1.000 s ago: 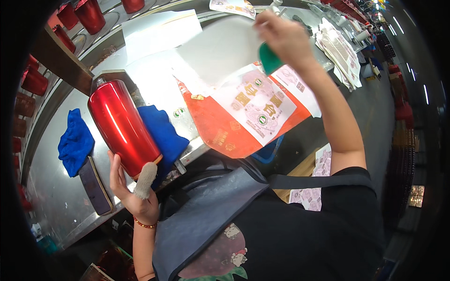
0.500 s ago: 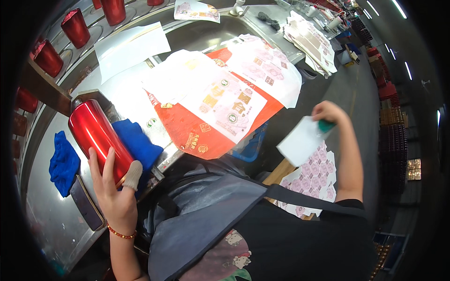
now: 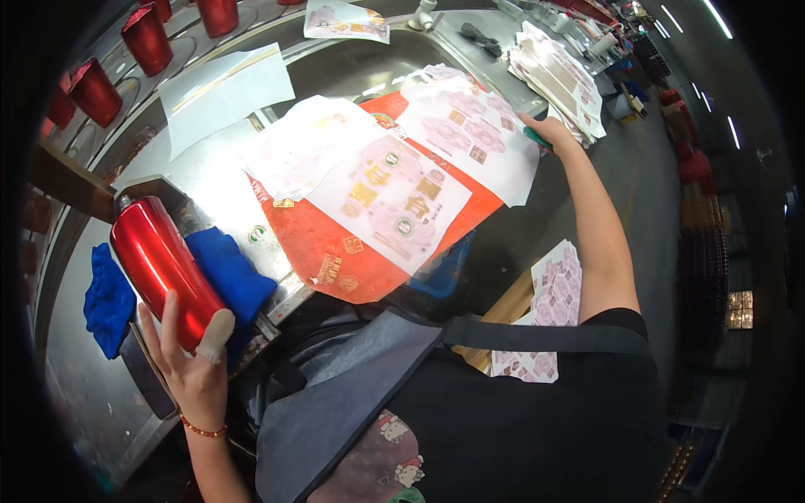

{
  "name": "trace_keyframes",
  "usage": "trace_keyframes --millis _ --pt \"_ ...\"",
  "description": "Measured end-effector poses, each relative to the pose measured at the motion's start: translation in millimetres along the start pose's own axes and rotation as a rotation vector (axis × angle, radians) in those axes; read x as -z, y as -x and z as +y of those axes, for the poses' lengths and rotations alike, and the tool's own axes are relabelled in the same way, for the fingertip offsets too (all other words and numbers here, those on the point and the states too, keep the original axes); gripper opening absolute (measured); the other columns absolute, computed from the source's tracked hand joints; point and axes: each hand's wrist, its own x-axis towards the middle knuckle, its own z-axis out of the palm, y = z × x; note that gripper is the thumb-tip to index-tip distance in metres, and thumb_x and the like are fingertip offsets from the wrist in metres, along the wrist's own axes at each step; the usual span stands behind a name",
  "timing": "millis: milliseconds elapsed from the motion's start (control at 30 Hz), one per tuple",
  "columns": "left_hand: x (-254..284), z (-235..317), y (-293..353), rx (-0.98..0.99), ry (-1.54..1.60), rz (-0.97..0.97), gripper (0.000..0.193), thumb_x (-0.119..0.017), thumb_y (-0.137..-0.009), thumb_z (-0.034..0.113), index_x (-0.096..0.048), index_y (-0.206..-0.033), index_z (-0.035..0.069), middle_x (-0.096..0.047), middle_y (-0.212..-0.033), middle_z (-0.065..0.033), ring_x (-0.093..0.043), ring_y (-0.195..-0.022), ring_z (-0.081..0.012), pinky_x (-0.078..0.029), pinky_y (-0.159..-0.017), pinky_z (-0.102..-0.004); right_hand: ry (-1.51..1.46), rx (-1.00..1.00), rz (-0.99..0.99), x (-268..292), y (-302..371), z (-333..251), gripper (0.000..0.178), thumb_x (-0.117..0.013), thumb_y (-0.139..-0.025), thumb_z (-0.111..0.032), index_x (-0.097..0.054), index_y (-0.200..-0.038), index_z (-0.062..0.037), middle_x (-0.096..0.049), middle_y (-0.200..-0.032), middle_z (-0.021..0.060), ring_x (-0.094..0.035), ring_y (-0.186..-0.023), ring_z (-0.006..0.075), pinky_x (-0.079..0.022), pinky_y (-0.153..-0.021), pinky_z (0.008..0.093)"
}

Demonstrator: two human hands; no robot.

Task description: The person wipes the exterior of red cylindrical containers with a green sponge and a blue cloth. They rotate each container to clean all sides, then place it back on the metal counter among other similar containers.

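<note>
A glossy red bottle [image 3: 166, 272] lies tilted at the left, its neck end against a dark bracket [image 3: 151, 186]. My left hand [image 3: 194, 373] is closed around its lower end, with a pale cover on the thumb. My right hand [image 3: 553, 132] reaches out to the far right, its fingers closed on a small green piece [image 3: 535, 137], mostly hidden by the hand. This hand is at the right edge of a printed decal sheet [image 3: 470, 126]. More decal sheets [image 3: 394, 201] lie on an orange-red board [image 3: 335, 268] in the middle.
Blue cloths [image 3: 231, 272] flank the bottle, with a phone [image 3: 144, 373] nearby. Behind the board is a metal sink [image 3: 377, 63]. Red cups [image 3: 147, 40] stand at the back left. A paper stack [image 3: 558, 71] sits far right; printed sheets [image 3: 555, 285] lie lower down.
My right hand has moved up and away to the decal sheet on the board. The white sheet it held is no longer seen in it; the green piece remains. My left hand stays on the bottle.
</note>
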Motion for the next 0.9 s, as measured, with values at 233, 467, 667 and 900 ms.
trace_keyframes --millis 233,467,667,900 --pt "-5 -3 -5 -0.136 0.011 -0.034 0.033 -0.077 -0.081 0.006 -0.075 -0.112 0.017 -0.055 -0.140 -0.0070 -0.043 -0.143 -0.0382 -0.040 -0.117 -0.0593 -0.144 0.008 -0.090 -17 -33 8 0.053 -0.091 -0.067 -0.059 -0.068 -0.069 -0.0108 -0.056 -0.059 0.0026 -0.049 -0.044 0.0153 -0.036 -0.042 0.0311" --pt "-16 3 36 0.272 0.399 0.268 0.047 -0.080 -0.084 0.003 -0.062 -0.128 -0.002 -0.055 -0.139 -0.0208 -0.052 -0.135 -0.0431 -0.044 -0.113 -0.0510 -0.415 -0.132 -0.081 -21 -65 33 0.031 -0.088 -0.079 -0.040 -0.073 -0.073 -0.0132 -0.058 -0.060 0.0006 -0.046 -0.043 0.0147 -0.034 -0.040 0.0313" --pt "-14 -1 11 0.074 0.244 0.119 0.031 -0.084 -0.074 0.005 -0.077 -0.103 0.016 -0.054 -0.137 -0.0113 -0.043 -0.141 -0.0483 -0.037 -0.116 -0.0627 -0.702 0.346 0.257 11 -109 63 0.023 -0.081 -0.083 -0.022 -0.079 -0.098 -0.0048 -0.071 -0.083 0.0009 -0.063 -0.072 0.0120 -0.048 -0.068 0.0275" --pt "4 -2 -15 -0.016 0.170 -0.062 0.023 -0.074 -0.077 0.013 -0.076 -0.097 0.023 -0.053 -0.140 -0.0085 -0.041 -0.144 -0.0430 -0.032 -0.118 -0.0649 -0.111 1.045 0.164 48 59 -137 0.026 -0.068 -0.093 -0.019 -0.077 -0.108 -0.0007 -0.076 -0.092 0.0043 -0.067 -0.082 0.0113 -0.049 -0.075 0.0259"
